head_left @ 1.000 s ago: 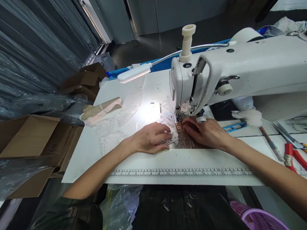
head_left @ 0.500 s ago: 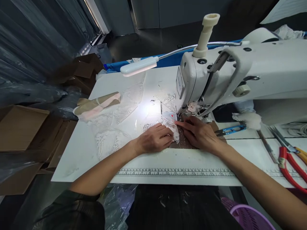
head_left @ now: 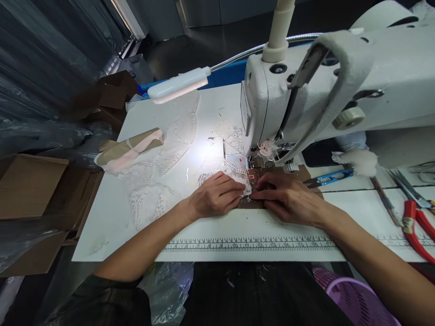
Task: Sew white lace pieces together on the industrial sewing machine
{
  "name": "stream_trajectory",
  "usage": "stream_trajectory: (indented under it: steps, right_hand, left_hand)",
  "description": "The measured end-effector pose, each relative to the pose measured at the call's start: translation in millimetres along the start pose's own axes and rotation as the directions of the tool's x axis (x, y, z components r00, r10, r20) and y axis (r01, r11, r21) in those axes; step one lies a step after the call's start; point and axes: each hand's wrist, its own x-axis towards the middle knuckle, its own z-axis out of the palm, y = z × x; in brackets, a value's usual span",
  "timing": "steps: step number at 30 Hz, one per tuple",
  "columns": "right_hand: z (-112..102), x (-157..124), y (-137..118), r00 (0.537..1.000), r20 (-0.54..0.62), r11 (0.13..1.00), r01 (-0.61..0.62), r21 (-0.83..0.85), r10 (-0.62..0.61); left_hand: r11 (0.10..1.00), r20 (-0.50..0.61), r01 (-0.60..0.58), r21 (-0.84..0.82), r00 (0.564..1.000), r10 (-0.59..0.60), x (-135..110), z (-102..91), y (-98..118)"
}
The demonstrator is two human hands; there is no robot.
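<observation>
White lace fabric [head_left: 234, 168] lies at the needle area of a white sewing machine [head_left: 261, 99], its right edge close to the presser foot [head_left: 250, 162]. My left hand [head_left: 217, 194] rests on the lace with fingers curled together, pinching its near edge. From the right, my right hand [head_left: 288, 197] reaches in low over a brown plate [head_left: 302, 174]. Its index fingertip touches the lace's near right corner, while the other fingers bend beneath the palm. Whether that hand grips the lace or only presses it, I cannot tell.
More lace pieces [head_left: 152, 199] and a tied tan-and-pink roll [head_left: 132, 147] lie left. Blue thread snips [head_left: 329, 178], a seam-ripper-like tool [head_left: 385, 201] and red-handled scissors [head_left: 411, 222] lie right. A lamp [head_left: 180, 85] hangs above. A ruler strip [head_left: 244, 245] runs along the front edge.
My right hand has drawn back from beside the presser foot toward the lace's near corner. My left hand stays on the lace. The view has shifted closer to the machine.
</observation>
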Motion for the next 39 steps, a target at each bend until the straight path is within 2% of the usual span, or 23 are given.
stream_trajectory:
  steps: [3,7,10,14,18,22,25,30,39]
  right_hand:
    - [0.4,-0.2,-1.0,1.000,0.016,1.000,-0.008,-0.020,0.009]
    - [0.5,-0.6,-0.6,1.000,0.012,1.000,-0.014,-0.023,0.014]
    - [-0.7,-0.3,0.5,1.000,-0.013,0.999,-0.021,0.040,0.021]
    - [-2.7,1.1,3.4,0.982,-0.132,0.981,-0.116,0.155,0.137]
    - [1.1,1.7,5.5,0.955,-0.179,0.967,-0.213,0.142,0.236]
    - [8.3,2.1,3.5,0.968,-0.173,0.983,-0.174,0.058,0.181]
    - [11.1,4.5,0.3,0.987,-0.104,0.988,-0.133,-0.076,0.125]
    - [11.8,10.8,-5.7,0.986,-0.046,0.938,-0.169,-0.304,0.163]
    - [13.7,11.9,-11.3,0.985,-0.091,0.897,-0.170,-0.408,0.145]
  left_hand:
    - [1.000,0.018,-0.027,0.011,0.999,0.027,0.7,0.4,0.3]
    - [1.000,0.046,-0.003,-0.018,0.999,0.003,-0.5,1.6,-0.1]
    - [1.000,0.063,0.008,-0.024,0.998,-0.006,-1.2,1.8,-0.2]
    - [1.000,0.066,0.018,0.007,0.998,-0.019,-0.4,1.0,0.9]
    - [0.999,0.029,0.027,0.036,0.999,-0.028,0.7,0.3,2.0]
    - [0.999,0.004,0.038,0.029,0.999,-0.038,-0.6,1.6,2.1]
    - [0.998,0.015,0.054,0.017,0.998,-0.054,-2.2,3.9,1.5]
    - [0.997,0.028,0.072,0.020,0.997,-0.073,-2.2,5.3,0.4]
    - [0.997,-0.020,0.015,0.082,1.000,-0.013,-0.6,3.1,0.1]
